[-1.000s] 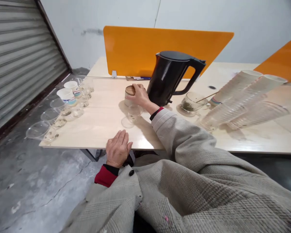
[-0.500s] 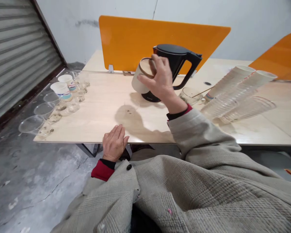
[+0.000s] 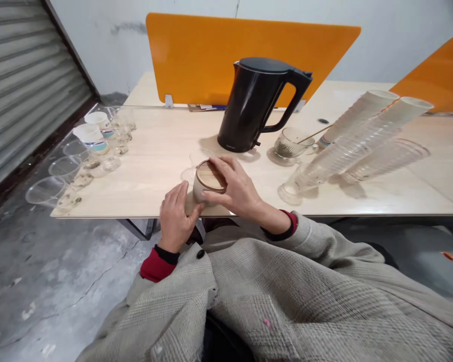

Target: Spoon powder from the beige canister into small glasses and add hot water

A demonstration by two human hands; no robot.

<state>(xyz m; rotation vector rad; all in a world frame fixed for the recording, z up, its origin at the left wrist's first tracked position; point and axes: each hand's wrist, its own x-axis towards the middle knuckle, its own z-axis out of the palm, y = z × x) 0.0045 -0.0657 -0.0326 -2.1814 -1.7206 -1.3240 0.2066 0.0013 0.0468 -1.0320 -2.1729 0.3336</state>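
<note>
At the table's front edge, my right hand (image 3: 237, 188) grips a pale canister (image 3: 198, 190) with a round wooden lid (image 3: 210, 176). Its fingers lie over the lid's far rim and the thumb is along the near side. My left hand (image 3: 176, 213) is open just left of the canister, fingers stretched out on the table edge. Its thumb points toward the canister; whether it touches is unclear. Right behind the canister a clear plastic cup (image 3: 201, 157) stands, partly hidden. Farther back is a black electric kettle (image 3: 251, 105), its handle to the right.
A glass cup (image 3: 290, 146) with dark leaves and a thin stick sits right of the kettle. Stacks of clear cups (image 3: 335, 156) and paper cups (image 3: 358, 115) lean farther right. Several used cups (image 3: 62, 168) line the left edge. An orange divider (image 3: 196, 60) stands at the back.
My right hand has brought the canister from in front of the kettle down to the table's front edge, beside my left hand. The kettle and clear cup are now more exposed.
</note>
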